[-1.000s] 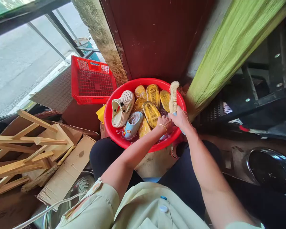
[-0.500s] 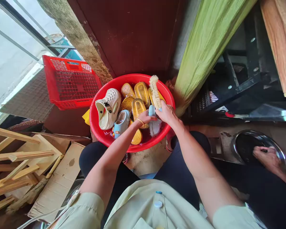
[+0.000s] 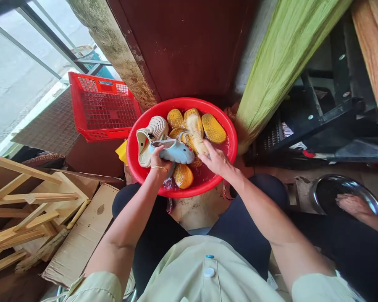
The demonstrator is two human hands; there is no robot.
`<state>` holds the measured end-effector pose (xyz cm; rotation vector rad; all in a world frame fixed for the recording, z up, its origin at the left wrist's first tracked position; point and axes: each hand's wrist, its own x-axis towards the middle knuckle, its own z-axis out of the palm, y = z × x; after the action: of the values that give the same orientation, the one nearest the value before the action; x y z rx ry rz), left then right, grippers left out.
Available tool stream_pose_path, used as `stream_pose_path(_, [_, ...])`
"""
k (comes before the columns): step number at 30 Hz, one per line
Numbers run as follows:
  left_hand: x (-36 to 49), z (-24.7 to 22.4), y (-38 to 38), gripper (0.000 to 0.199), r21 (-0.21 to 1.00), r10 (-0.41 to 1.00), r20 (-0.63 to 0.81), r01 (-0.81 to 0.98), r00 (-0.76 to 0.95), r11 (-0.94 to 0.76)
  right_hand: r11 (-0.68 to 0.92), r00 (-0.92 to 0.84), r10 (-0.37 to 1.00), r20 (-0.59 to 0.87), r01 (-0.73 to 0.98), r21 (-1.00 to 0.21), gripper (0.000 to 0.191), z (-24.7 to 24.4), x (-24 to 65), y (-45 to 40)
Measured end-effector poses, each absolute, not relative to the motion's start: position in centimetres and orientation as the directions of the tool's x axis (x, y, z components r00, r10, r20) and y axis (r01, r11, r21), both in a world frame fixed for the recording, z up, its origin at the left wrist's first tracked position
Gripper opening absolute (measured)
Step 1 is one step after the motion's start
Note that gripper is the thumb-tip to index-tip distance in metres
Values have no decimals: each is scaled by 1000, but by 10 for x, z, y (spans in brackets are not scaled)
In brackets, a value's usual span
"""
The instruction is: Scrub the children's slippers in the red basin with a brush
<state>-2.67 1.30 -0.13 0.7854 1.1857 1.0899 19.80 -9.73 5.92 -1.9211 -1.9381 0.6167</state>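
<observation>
My left hand (image 3: 159, 161) is closed around the heel end of a light blue clog (image 3: 178, 154), holding it on its side over a red basin (image 3: 231, 126). In my right hand (image 3: 219, 159) is a pale scrubbing brush (image 3: 199, 136), its bristle end pointing away from me and blurred by motion. The brush is just beyond the clog's toe; whether they touch I cannot tell. A cream clog (image 3: 157, 128) leans at the basin's left side. Several yellow slippers (image 3: 213, 128) lie in the water around them. Part of another light blue shoe is hidden beneath my left hand.
A red plastic crate (image 3: 108, 105) stands beyond the basin to the left. Wooden stool legs (image 3: 34, 197) and flattened cardboard (image 3: 78, 230) lie at left. A green cloth (image 3: 271, 71) hangs at right. Another person's hand (image 3: 354, 204) is in a metal bowl (image 3: 321, 184).
My left hand has moved left and now holds the light blue clog up on its side. The brush has tilted and shifted slightly left and down in my right hand.
</observation>
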Motion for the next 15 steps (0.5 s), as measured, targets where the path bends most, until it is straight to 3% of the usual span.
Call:
stream_pose_path(3, [-24,-8,14,46,895,942,-336,-308,6,322,24,-106,972,-210,932,-361,61,58,189,-104])
stream_pose_path(6, [-17,-12,12,49,866,929,-368,-351,35,356,-17,-59,956,-288,967,-253,57,60,189,-103])
stream_pose_path(11, [-7,-14,6,42,865,943,-331,-389,36,318,-101,25,957,-290,963,-248,54,64,195,-90])
stream_pose_path(15, [-7,-9,6,51,928,979,-204,-320,-7,191,-103,9,962,-273,937,-333,54,64,194,-80])
